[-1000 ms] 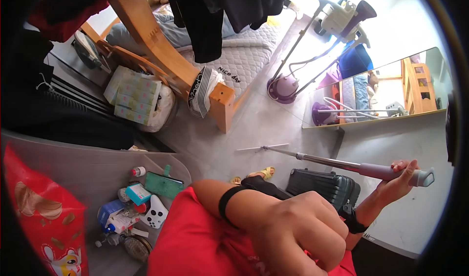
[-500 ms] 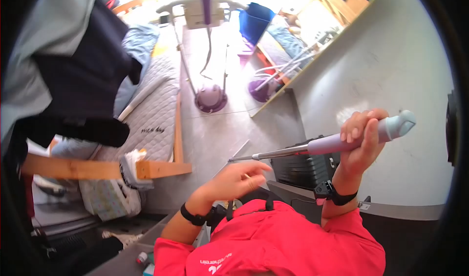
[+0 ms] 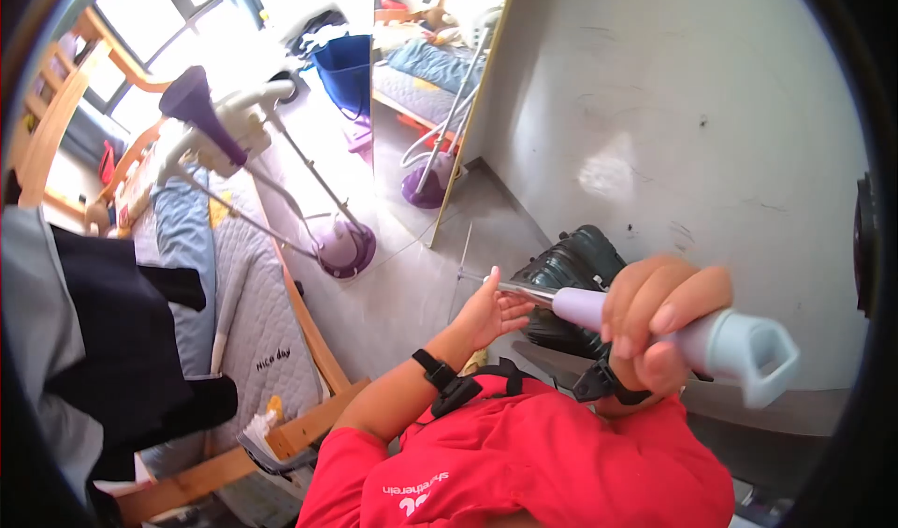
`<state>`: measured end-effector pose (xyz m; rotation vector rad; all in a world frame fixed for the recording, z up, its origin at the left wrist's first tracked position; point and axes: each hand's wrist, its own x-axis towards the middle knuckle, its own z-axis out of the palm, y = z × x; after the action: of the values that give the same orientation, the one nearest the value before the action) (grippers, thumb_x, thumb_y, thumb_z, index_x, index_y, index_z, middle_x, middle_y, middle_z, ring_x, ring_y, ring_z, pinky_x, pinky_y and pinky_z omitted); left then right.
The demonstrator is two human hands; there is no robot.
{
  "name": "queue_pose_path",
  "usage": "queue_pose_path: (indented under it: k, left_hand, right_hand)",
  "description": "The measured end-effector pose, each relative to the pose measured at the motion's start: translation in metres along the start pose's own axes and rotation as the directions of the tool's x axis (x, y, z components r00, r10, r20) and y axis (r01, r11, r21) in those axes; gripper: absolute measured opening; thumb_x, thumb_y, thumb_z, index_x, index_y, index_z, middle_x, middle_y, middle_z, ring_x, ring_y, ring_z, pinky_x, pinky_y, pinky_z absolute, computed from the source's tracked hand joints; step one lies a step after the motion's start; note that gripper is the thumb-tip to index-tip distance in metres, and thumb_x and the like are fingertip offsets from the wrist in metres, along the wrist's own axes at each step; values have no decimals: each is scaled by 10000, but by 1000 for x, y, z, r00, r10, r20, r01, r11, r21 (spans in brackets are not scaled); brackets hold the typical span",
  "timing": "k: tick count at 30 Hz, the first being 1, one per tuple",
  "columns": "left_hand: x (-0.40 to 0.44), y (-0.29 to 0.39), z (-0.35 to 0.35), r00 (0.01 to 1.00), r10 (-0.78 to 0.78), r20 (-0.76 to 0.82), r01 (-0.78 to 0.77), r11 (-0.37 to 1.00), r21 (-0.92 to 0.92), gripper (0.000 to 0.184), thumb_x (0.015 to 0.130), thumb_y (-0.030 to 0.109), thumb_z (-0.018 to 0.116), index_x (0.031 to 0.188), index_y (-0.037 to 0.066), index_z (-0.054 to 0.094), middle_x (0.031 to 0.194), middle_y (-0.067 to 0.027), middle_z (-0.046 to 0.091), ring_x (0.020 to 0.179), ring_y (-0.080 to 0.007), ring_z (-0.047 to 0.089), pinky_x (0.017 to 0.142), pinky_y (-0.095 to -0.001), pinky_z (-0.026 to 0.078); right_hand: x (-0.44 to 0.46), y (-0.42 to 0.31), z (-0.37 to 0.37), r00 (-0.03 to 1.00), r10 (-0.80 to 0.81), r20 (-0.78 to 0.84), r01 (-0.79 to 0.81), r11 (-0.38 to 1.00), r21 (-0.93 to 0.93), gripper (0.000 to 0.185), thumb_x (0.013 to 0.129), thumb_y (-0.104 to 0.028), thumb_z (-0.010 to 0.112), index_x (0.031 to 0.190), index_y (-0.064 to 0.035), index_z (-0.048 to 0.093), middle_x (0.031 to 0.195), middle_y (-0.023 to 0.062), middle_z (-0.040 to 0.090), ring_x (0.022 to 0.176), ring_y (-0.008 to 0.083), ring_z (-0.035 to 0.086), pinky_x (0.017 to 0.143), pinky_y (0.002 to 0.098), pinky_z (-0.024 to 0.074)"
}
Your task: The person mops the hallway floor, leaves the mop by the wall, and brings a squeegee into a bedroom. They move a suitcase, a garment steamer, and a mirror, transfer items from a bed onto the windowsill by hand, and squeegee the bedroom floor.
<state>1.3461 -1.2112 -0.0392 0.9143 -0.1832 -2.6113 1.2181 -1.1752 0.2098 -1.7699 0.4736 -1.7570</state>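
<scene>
My right hand [image 3: 659, 313] is wrapped round the purple grip [image 3: 580, 309] of a long-handled floor tool, below its pale blue end with a hanging hole [image 3: 762, 352]. Its metal shaft [image 3: 528, 291] slopes away to a thin, bar-like head [image 3: 465, 252] near the floor, whose exact kind I cannot make out. My left hand [image 3: 488, 316] is open at the shaft, thumb and fingers spread on either side of it. Whether the palm touches the metal does not show clearly.
A black ribbed suitcase [image 3: 571, 271] stands just beyond the shaft. A purple garment steamer [image 3: 344, 249] stands ahead left, beside a bed with a quilted pad [image 3: 271, 313] and wooden frame [image 3: 323, 425]. A mirror [image 3: 426, 88] leans near the wall [image 3: 673, 88]. Dark clothes [image 3: 112, 313] hang at left.
My view has turned right, so the steamer and bed appear farther left. My left hand has opened and moved up to the shaft. The right hand's grip has swung lower and closer.
</scene>
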Motion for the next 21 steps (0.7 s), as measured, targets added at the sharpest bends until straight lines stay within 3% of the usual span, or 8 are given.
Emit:
queue_pose_path:
  k: [2,3,6,10,13,16,18,21]
  left_hand:
    - [26,10,2,993,100,-57,-101,995,-25,355,887,395,480,985,54,481,967,-87,556,908,-196,559,746,-344,491]
    - [37,16,0,996,78,-47,-78,997,-6,355,887,395,480,985,54,481,967,-87,556,908,-196,559,746,-344,491]
    - [65,39,-1,987,115,-111,-121,992,-48,216,848,260,535,901,65,459,840,-52,530,776,-167,554,678,-325,495]
    - [93,88,-6,973,106,-205,-110,994,-8,162,815,169,514,888,44,441,786,-61,478,673,-174,514,642,-330,504]
    - [117,128,-35,961,142,-238,-136,990,42,188,819,162,494,909,7,438,837,-109,483,710,-227,534,721,-436,521]
    - [141,164,-67,976,79,-204,-57,992,110,214,824,175,482,922,-10,439,863,-124,497,725,-245,562,690,-415,535]
    - [144,178,-65,974,5,-225,35,984,177,232,834,197,465,931,-13,446,851,-120,514,725,-249,581,666,-408,535]
    - [147,179,-66,963,-137,-231,210,920,330,236,852,239,450,894,7,460,778,-82,529,684,-223,581,679,-392,534]
  right_hand:
    - [-1,9,-3,999,-38,20,37,999,33,247,666,-44,697,813,-14,500,585,72,559,457,163,533,420,251,429]
    - [3,11,-5,997,-51,54,52,999,0,239,637,-29,708,781,-7,519,596,83,572,456,178,544,405,258,427]
    - [6,17,-10,985,29,173,-9,993,-115,218,650,-30,696,795,-35,534,621,69,580,480,199,557,426,280,448]
    - [6,49,1,996,79,45,-64,960,-272,150,675,-26,623,769,-42,508,621,58,577,484,153,550,512,292,510]
    - [3,92,18,985,134,-105,-161,934,-319,148,646,-20,614,757,-45,518,609,60,569,504,166,548,555,313,503]
    - [13,131,34,938,262,-227,-334,857,-392,136,637,4,582,740,-48,511,593,60,547,520,184,533,574,343,479]
    - [19,140,51,883,261,-389,-402,849,-342,163,624,75,566,702,-42,484,586,79,535,532,218,551,554,322,485]
    - [7,140,56,843,196,-501,-405,844,-351,100,690,15,527,701,-53,454,577,66,525,486,167,465,534,320,440]
